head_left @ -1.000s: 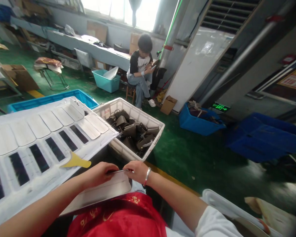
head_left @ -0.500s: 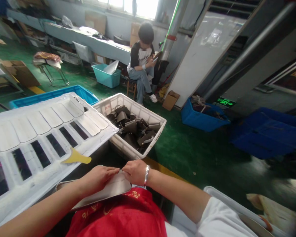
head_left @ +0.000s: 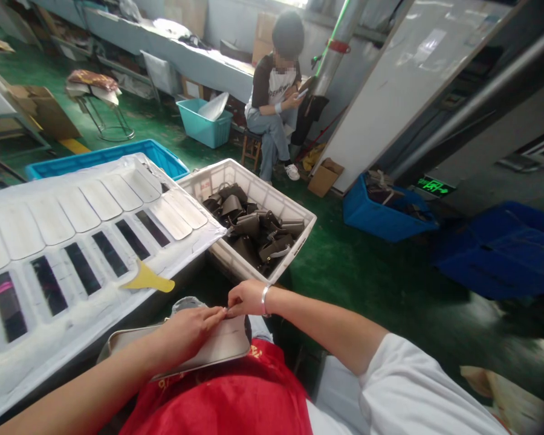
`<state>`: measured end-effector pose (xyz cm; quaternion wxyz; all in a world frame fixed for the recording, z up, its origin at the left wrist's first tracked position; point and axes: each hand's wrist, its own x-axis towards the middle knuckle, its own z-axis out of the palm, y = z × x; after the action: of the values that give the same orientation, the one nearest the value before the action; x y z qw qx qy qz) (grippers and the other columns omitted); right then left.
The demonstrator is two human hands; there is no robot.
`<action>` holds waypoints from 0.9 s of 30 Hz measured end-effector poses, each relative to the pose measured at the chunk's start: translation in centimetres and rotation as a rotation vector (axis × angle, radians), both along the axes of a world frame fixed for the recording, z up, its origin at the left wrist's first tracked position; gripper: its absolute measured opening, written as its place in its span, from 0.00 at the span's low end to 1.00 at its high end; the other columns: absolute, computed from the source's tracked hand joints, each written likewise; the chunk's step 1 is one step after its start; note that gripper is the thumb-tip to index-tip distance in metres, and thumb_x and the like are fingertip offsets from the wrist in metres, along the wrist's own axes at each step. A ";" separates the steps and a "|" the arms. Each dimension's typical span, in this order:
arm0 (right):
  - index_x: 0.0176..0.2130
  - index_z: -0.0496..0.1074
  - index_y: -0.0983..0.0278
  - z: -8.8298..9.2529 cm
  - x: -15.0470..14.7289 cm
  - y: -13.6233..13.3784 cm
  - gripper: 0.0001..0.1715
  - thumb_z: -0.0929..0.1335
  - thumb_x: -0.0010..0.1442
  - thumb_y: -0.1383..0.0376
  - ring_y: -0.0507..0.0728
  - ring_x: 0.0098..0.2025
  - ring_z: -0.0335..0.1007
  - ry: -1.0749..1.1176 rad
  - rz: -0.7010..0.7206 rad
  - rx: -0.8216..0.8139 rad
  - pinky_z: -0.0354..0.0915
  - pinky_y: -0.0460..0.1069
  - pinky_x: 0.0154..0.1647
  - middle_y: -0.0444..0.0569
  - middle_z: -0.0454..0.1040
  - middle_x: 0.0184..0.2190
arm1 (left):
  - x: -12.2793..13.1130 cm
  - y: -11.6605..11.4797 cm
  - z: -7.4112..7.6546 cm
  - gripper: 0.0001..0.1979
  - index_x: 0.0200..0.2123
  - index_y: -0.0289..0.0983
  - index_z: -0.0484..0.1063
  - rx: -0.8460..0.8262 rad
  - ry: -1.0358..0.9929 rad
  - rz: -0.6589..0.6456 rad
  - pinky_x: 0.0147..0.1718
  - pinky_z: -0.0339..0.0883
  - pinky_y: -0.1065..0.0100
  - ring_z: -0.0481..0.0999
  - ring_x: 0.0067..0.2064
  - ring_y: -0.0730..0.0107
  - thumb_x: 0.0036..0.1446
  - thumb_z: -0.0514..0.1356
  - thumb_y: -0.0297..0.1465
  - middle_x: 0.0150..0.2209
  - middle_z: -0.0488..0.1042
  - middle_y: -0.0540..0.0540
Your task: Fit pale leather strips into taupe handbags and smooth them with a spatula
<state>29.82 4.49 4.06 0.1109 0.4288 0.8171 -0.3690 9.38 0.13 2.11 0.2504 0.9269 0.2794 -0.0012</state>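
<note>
A pale bag [head_left: 229, 338] with a rounded flat panel and a raised edge lies across my lap, against a red apron. My left hand [head_left: 194, 329] lies over its top, fingers together and bent over the far edge, holding it; the thumb is hidden. At the same far edge my right hand [head_left: 247, 297] has its fingers closed in a pinch on the bag, close to the left fingertips. What exactly lies between those fingertips is too small to make out. A dark patch shows at the bag's right end.
Left is a white board [head_left: 113, 290] bearing pale rounded panels [head_left: 75, 208], dark strips and a yellow scraper [head_left: 149, 278]. Ahead stands a white crate [head_left: 294, 257] of dark brown bags [head_left: 249, 226]. Blue bins [head_left: 385, 211] stand right. A seated person [head_left: 276, 90] holds a phone.
The view has shifted, so the surroundings sit slightly right. The bag has turned a little and shows its dark right end. My right hand's fingers have moved slightly along the edge.
</note>
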 end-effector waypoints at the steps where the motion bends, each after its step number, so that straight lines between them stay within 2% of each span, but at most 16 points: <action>1: 0.36 0.76 0.62 -0.1 0.0 0.2 0.13 0.70 0.52 0.58 0.50 0.31 0.70 0.031 -0.012 -0.053 0.59 0.42 0.27 0.43 0.77 0.32 | -0.6 0.3 0.2 0.25 0.55 0.32 0.64 -0.034 -0.028 -0.009 0.49 0.68 0.63 0.72 0.51 0.60 0.53 0.50 0.18 0.53 0.70 0.37; 5: 0.44 0.75 0.63 -0.9 0.0 0.8 0.18 0.70 0.52 0.63 0.51 0.37 0.73 0.166 -0.079 -0.266 0.63 0.40 0.36 0.44 0.77 0.38 | -3.2 1.3 0.7 0.21 0.53 0.39 0.67 -0.134 -0.125 -0.017 0.50 0.66 0.69 0.73 0.50 0.67 0.57 0.50 0.21 0.52 0.71 0.44; 10: 0.48 0.74 0.66 -2.0 -0.8 0.9 0.22 0.70 0.53 0.61 0.53 0.43 0.72 0.204 -0.147 -0.432 0.63 0.40 0.43 0.47 0.76 0.42 | -4.5 1.0 -0.2 0.24 0.55 0.40 0.65 -0.097 -0.128 0.008 0.48 0.68 0.67 0.74 0.49 0.65 0.56 0.50 0.20 0.53 0.71 0.43; 14: 0.49 0.73 0.65 -2.8 -2.0 0.8 0.23 0.69 0.54 0.59 0.54 0.44 0.71 0.190 -0.152 -0.436 0.63 0.40 0.43 0.46 0.76 0.43 | -4.6 0.6 -0.7 0.26 0.57 0.39 0.62 -0.041 -0.077 -0.015 0.48 0.68 0.66 0.73 0.50 0.64 0.56 0.50 0.19 0.53 0.70 0.41; 19: 0.48 0.74 0.66 -3.2 -3.9 0.9 0.22 0.68 0.55 0.58 0.54 0.43 0.71 0.194 -0.065 -0.416 0.62 0.40 0.39 0.46 0.77 0.40 | -5.7 0.5 -0.1 0.28 0.60 0.35 0.56 -0.006 0.011 -0.074 0.49 0.67 0.64 0.70 0.53 0.61 0.55 0.49 0.20 0.56 0.66 0.38; 27: 0.49 0.72 0.67 -2.4 -7.0 1.0 0.24 0.68 0.56 0.58 0.57 0.48 0.70 0.201 -0.035 -0.419 0.62 0.43 0.48 0.49 0.75 0.46 | -10.1 0.2 -1.1 0.29 0.62 0.40 0.53 -0.036 0.019 -0.032 0.51 0.64 0.67 0.68 0.55 0.65 0.57 0.47 0.21 0.58 0.65 0.42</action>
<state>22.83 5.53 1.63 0.1091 0.3714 0.7220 -0.5734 -0.68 0.35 1.01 0.2643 0.9266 0.2668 -0.0190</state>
